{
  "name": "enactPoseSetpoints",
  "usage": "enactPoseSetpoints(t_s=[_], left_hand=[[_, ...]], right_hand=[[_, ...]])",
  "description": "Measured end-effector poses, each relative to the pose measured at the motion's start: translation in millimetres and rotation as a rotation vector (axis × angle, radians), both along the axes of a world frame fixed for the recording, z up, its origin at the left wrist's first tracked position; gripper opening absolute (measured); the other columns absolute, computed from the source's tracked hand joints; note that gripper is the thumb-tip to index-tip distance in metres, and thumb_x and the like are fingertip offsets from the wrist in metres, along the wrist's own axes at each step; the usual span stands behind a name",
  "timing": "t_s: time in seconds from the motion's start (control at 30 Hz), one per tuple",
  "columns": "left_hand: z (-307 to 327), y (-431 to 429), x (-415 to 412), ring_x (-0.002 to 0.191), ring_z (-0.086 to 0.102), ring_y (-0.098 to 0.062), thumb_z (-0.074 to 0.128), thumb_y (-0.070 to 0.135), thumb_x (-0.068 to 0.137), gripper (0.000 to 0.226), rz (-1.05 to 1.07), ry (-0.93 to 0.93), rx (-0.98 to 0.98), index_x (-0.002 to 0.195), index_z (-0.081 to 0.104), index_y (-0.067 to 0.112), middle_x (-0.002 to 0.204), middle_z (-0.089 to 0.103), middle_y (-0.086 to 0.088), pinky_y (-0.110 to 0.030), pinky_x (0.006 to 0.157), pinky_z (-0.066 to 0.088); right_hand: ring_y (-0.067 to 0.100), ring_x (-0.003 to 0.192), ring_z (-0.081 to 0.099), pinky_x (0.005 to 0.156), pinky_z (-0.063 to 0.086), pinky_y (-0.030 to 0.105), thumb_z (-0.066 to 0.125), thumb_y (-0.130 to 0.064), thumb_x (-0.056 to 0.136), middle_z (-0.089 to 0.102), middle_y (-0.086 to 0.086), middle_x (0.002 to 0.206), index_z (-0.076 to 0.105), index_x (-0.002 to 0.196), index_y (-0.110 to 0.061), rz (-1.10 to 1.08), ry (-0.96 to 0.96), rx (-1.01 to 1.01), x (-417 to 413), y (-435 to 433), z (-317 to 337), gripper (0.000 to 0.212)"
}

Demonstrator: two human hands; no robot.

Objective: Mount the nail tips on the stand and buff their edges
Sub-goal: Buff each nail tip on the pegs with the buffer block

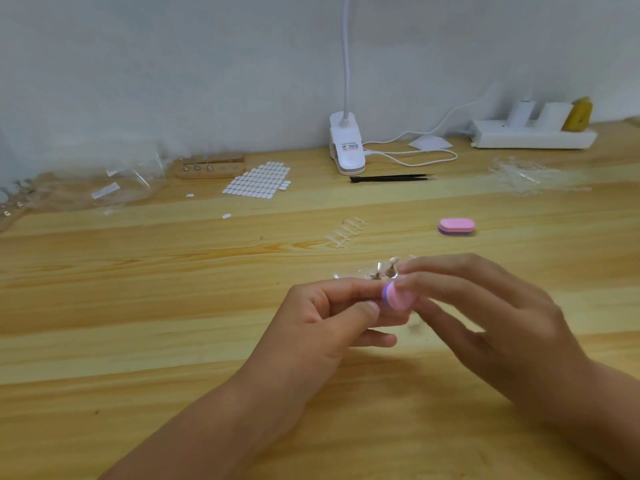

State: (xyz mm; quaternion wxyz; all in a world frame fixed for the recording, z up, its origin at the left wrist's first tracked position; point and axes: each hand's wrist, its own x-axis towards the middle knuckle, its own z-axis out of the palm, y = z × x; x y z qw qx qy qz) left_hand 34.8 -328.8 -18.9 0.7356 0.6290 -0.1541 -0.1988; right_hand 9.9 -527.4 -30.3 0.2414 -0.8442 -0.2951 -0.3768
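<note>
Where the two hands meet: low over the bench (138, 306), about midway along it and closer to its near edge than its far one; both forearms come in from the near edge.
Left hand (332, 317): fingers curled, thumb tip pressed against the forefinger in a pinch right at the end of the buffer. What it pinches is too small or too hidden to tell.
Right hand (485, 306): fingers slant down toward the left. Forefinger and middle fingertips grip the pink-and-purple buffer block (398, 296), while the ring and little fingers stretch loosely below it.
Buffer blocks: two. One is in the right hand, and the second buffer block (456, 226) lies flat, farther back and to the right, well apart from the hands.
Small metal holders (388, 270): on the bench just behind the fingertips, with clear pieces on them; too blurred to count.
Strip of clear nail tips (346, 232): one, flat on the bench between the hands and the far edge.
Heap of clear tips (523, 174): one, toward the far right corner.
Wooden stand (209, 167): one, near the far edge on the left, with three metal holders upright in it.
Sheet of white adhesive tabs (258, 180): one, just right of the stand; two loose tabs (226, 216) lie nearer.
Black tweezers (391, 178): one pair, in front of the clip lamp (346, 147).
Power strip (533, 133): one, in the far right corner.
</note>
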Motion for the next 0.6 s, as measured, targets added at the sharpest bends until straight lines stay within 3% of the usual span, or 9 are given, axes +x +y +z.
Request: enactPoseSetpoints(t_s=[0.1,0.2,0.3,0.37,0.4,0.47,0.6], left_hand=[[-0.9,-0.4,-0.2,0.097,0.072,-0.020,0.048,-0.006,0.096,0.031,0.024,-0.016,0.005,0.104,0.075,0.007,0.096,0.076,-0.011,-0.027,0.077,0.059],[-4.7,2.8,2.7,0.093,0.072,-0.014,0.055,-0.002,0.094,0.030,0.133,-0.214,0.123,0.096,0.077,0.018,0.091,0.077,-0.002,-0.024,0.072,0.058],[-7.8,2.0,2.0,0.091,0.071,-0.008,0.062,0.014,0.088,0.021,0.125,-0.397,0.274,0.091,0.077,0.027,0.090,0.075,0.011,-0.022,0.075,0.057],[-8.5,-0.4,-0.5,0.091,0.069,-0.003,0.063,0.017,0.086,0.018,0.077,-0.468,0.349,0.091,0.076,0.028,0.092,0.074,0.016,-0.015,0.077,0.053],[-8.4,-1.8,-0.8,0.092,0.069,-0.001,0.063,0.018,0.087,0.017,0.052,-0.486,0.379,0.091,0.076,0.028,0.093,0.073,0.018,-0.012,0.077,0.052],[-7.1,-4.7,-0.2,0.092,0.068,0.000,0.064,0.021,0.088,0.016,0.005,-0.517,0.436,0.094,0.076,0.028,0.095,0.072,0.020,-0.013,0.076,0.053],[-0.8,-9.4,0.3,0.091,0.067,0.000,0.062,0.026,0.089,0.014,-0.033,-0.602,0.514,0.093,0.074,0.031,0.093,0.070,0.021,-0.022,0.069,0.056]], right_hand=[[0.017,0.098,0.069,0.091,0.053,0.030,0.070,-0.001,0.086,0.071,0.003,0.106,0.074,0.104,-0.006,-0.042,0.062,0.040,2.7,-3.0,-1.6,0.019],[0.013,0.094,0.069,0.091,0.051,0.024,0.072,-0.010,0.092,0.071,-0.007,0.103,0.068,0.109,-0.016,-0.140,0.154,0.214,5.8,-10.4,4.6,0.019],[0.010,0.088,0.069,0.074,0.053,0.017,0.068,-0.017,0.093,0.069,-0.009,0.102,0.064,0.114,-0.024,-0.237,0.260,0.369,11.3,-18.8,14.7,0.023],[0.005,0.084,0.063,0.065,0.046,0.010,0.062,-0.018,0.092,0.064,-0.011,0.097,0.063,0.109,-0.029,-0.352,0.347,0.304,17.1,-32.5,20.1,0.021],[0.003,0.083,0.059,0.063,0.042,0.012,0.059,-0.018,0.090,0.060,-0.012,0.094,0.062,0.104,-0.029,-0.425,0.415,0.238,20.1,-41.1,22.0,0.017],[0.009,0.077,0.053,0.064,0.036,0.029,0.049,-0.022,0.092,0.057,-0.008,0.087,0.059,0.095,-0.021,-0.573,0.552,0.153,24.3,-59.2,22.8,0.010],[0.029,0.071,0.052,0.063,0.038,0.039,0.034,-0.047,0.089,0.060,0.010,0.075,0.054,0.084,-0.016,-0.760,0.769,0.148,28.5,-77.2,25.9,0.037]])
